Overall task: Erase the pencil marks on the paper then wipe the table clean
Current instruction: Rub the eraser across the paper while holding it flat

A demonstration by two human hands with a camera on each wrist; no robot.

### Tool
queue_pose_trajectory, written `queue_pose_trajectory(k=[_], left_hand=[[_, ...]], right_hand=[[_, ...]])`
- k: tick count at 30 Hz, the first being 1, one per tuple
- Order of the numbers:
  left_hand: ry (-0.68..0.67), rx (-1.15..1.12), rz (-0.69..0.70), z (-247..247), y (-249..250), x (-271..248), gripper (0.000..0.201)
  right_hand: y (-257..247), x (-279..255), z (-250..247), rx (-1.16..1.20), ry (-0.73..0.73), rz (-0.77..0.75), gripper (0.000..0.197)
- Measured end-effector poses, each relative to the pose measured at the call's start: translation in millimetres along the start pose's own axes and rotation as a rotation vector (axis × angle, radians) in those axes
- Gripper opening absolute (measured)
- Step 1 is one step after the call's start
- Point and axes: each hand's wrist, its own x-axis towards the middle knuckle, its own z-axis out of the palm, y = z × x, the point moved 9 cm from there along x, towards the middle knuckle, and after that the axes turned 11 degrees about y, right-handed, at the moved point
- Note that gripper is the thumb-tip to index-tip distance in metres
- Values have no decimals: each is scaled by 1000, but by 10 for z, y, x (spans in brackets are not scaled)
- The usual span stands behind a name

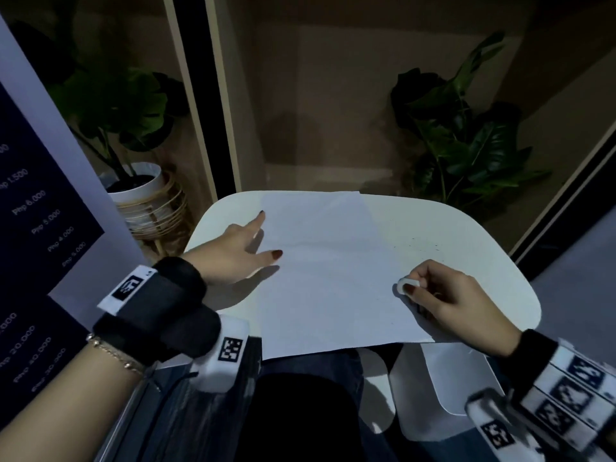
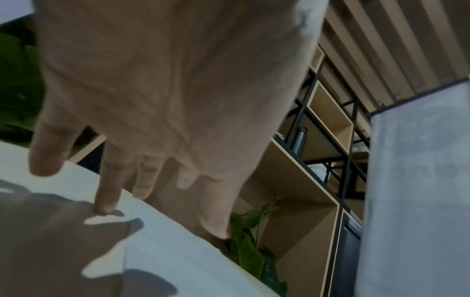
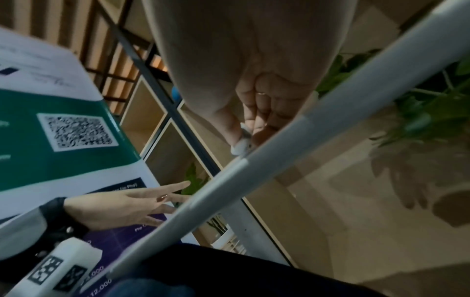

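A white sheet of paper [image 1: 330, 271] lies on the small white table [image 1: 466, 228], its near edge hanging over the front. My left hand [image 1: 240, 248] lies with straight, spread fingers on the paper's left edge; in the left wrist view a fingertip [image 2: 105, 207] presses the sheet [image 2: 63, 251]. My right hand [image 1: 446, 295] pinches a small white eraser [image 1: 407, 284] at the paper's right edge; the right wrist view shows the eraser [image 3: 240, 146] between its curled fingers. Dark eraser crumbs [image 1: 423, 245] speckle the table right of the sheet.
A potted plant in a white pot [image 1: 140, 185] stands left of the table, another plant [image 1: 466, 135] behind it on the right. A printed banner [image 1: 40, 208] hangs at the left. My lap and a white chair part [image 1: 450, 378] lie below the table's front edge.
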Motion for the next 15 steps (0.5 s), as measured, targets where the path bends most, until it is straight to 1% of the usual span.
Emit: queue_pose_trajectory(k=[3, 7, 9, 11, 13, 15], left_hand=[[25, -312, -118, 15, -106, 68, 75], [39, -744, -258, 114, -181, 85, 81], [40, -801, -285, 138, -185, 97, 83], [37, -740, -273, 145, -187, 146, 85], [74, -682, -255, 123, -185, 161, 84], [92, -683, -260, 124, -206, 174, 85]], right_hand=[[-21, -41, 8, -22, 43, -36, 14], [-25, -54, 0, 0, 63, -38, 16], [-46, -58, -8, -9, 73, -55, 16], [-84, -74, -15, -28, 86, -86, 16], [-116, -92, -7, -50, 84, -112, 15], [-144, -108, 4, -71, 74, -136, 15]])
